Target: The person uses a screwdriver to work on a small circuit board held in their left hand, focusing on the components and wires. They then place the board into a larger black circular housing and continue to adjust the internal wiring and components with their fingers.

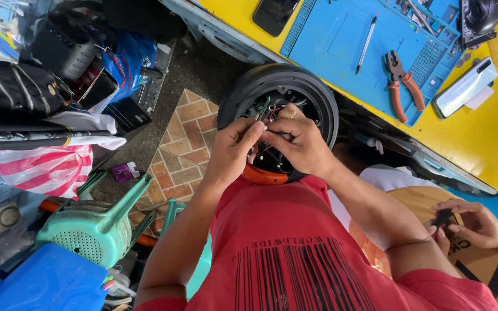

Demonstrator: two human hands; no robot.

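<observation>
Right at the centre of the frame, propped against my lap, sits the black rubber-tyred wheel with its open hub [278, 86], green circuit board and thin red and black wires [269, 112] showing inside, an orange rim peeking out at its lower edge. My left hand [231, 151] comes in from the lower left, thumb and forefinger pinched together on the wires at the hub's mouth. My right hand [298, 141], a ring on one finger, meets it from the right, fingertips closed on the same little bundle, so both hands are touching each other over the opening. Below them, my red printed shirt [295, 247] fills the bottom of the frame. Under the wheel, to the left, a patch of brown tiled floor [183, 144]. Upper right, the yellow workbench [479, 138] carries a blue silicone work mat [341, 34], a slim silver pen [367, 41] lying on it, orange-handled pliers [402, 83] at its lower corner, and a pale smartphone [465, 87] just beside the mat. A dark phone [273, 14] sits at the top edge. Lower right, another person's hand [474, 222] holds a small dark object over cardboard. Lower left, an overturned green plastic stool [96, 227], with a red-and-white striped plastic bag [44, 167] above it.
</observation>
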